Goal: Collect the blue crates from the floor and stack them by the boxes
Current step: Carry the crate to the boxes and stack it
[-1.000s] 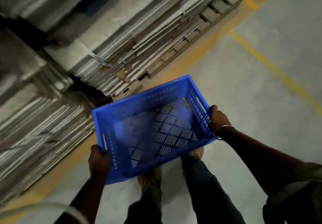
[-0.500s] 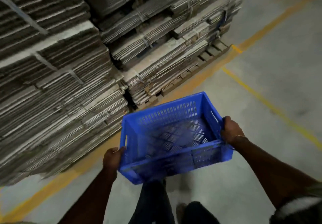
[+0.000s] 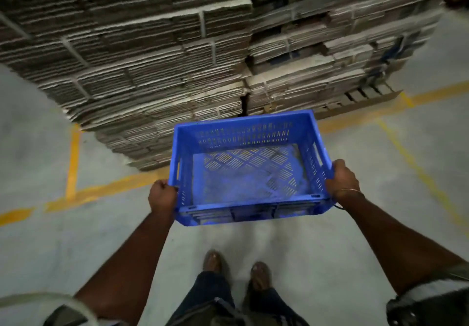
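Blue plastic fills the middle of our view: we hold the crate [image 3: 250, 165] up off the floor [image 3: 355, 224], one hand on each short end. Our left hand [image 3: 162, 195] curls its fingers round the left rim, and our right hand [image 3: 342, 179] curls round the right rim. We think holding both ends keeps the empty crate flat and steady as we carry it. Just past our fingers, the far wall of the crate points at the boxes [image 3: 157, 67], tall piles of flat cardboard. Beyond our right fingers sits a pallet [image 3: 365, 100] under one pile. Yellow lines [image 3: 101, 191] cross the floor below our left fingers. Our feet [image 3: 213, 259] stand under the crate. We see no other crates. Nothing blocks the way to the boxes.
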